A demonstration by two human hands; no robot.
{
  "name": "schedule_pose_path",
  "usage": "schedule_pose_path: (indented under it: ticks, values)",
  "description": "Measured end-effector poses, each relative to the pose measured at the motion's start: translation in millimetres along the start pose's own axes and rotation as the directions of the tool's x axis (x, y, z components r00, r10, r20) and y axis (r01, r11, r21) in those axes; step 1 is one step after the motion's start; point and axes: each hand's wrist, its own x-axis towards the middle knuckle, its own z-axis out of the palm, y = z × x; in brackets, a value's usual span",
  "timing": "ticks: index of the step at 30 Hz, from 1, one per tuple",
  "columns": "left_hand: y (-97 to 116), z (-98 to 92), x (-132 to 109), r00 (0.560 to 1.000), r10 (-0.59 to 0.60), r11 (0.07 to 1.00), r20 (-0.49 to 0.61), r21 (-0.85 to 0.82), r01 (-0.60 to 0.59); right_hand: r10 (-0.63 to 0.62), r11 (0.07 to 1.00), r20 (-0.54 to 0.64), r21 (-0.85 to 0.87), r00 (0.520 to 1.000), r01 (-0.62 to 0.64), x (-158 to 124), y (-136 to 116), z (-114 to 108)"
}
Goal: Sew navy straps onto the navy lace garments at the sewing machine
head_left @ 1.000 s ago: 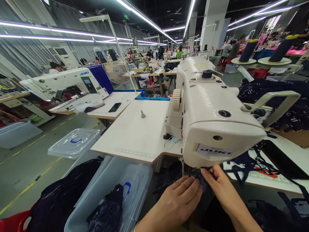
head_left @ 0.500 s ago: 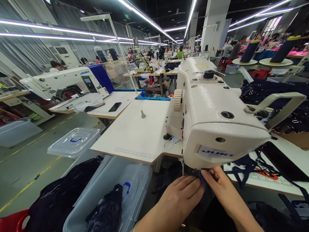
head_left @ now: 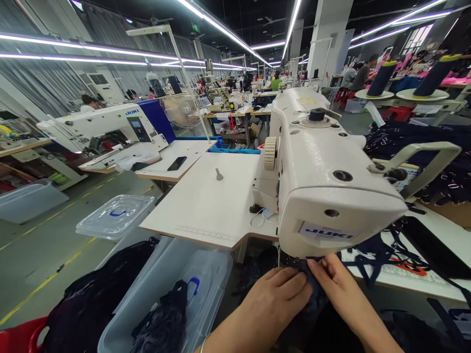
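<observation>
A white JUKI sewing machine [head_left: 316, 162] fills the right of the view, its head end towards me. Just below that end, my left hand [head_left: 274, 301] presses bent fingers onto dark navy fabric [head_left: 315, 284]. My right hand [head_left: 336, 282] pinches the edge of the same cloth between thumb and fingers, close beside the left one. The needle area is hidden behind the machine head, and the lower part of the fabric is lost in shadow.
On the left, a white table [head_left: 209, 196] carries a small grey metal piece [head_left: 219, 174]. Below it is a clear plastic bin [head_left: 217, 279] with dark garments [head_left: 162, 314]. Navy straps [head_left: 371, 257] and orange-handled scissors [head_left: 410, 267] lie at right. Thread cones [head_left: 382, 78] stand behind.
The view has shifted slightly. Both hands stay almost in place at the machine, and a little more of the navy fabric shows between them.
</observation>
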Motion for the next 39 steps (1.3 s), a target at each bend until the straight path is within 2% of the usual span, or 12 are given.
schedule_pose_path:
  ticks: [2, 4, 7, 11, 16, 28, 39]
  values:
    - [3.2, 4.2, 0.7, 0.999, -0.019, 0.998, -0.031, 0.056, 0.021, -0.018, 0.996, -0.008, -0.082, 1.000, 0.017, 7.4, 1.9, -4.6]
    - [7.4, 14.1, 0.5, 0.993, -0.047, 0.987, -0.110, 0.147, 0.063, -0.049, 0.981, -0.050, -0.190, 0.998, 0.039, 18.1, 3.8, -6.5]
    - [13.4, 33.4, 0.6, 0.973, -0.088, 0.948, -0.215, 0.282, 0.148, -0.193, 0.934, -0.075, -0.321, 0.978, 0.159, 36.1, 8.0, -3.1]
    - [18.3, 49.9, 4.4, 0.944, -0.118, 0.898, -0.308, 0.374, 0.234, -0.390, 0.859, -0.081, -0.390, 0.917, 0.331, 53.8, 15.0, 4.3]
    - [21.2, 53.9, 10.9, 0.933, -0.136, 0.868, -0.334, 0.413, 0.274, -0.466, 0.813, -0.070, -0.428, 0.882, 0.395, 63.2, 20.9, 3.6]
    - [26.1, 52.3, 18.3, 0.903, -0.170, 0.872, -0.394, 0.367, 0.324, -0.523, 0.775, -0.105, -0.473, 0.846, 0.420, 68.4, 26.0, -1.5]
    - [25.7, 57.0, 15.9, 0.926, -0.180, 0.868, -0.331, 0.389, 0.308, -0.447, 0.808, -0.077, -0.463, 0.891, 0.365, 64.5, 15.7, 2.1]
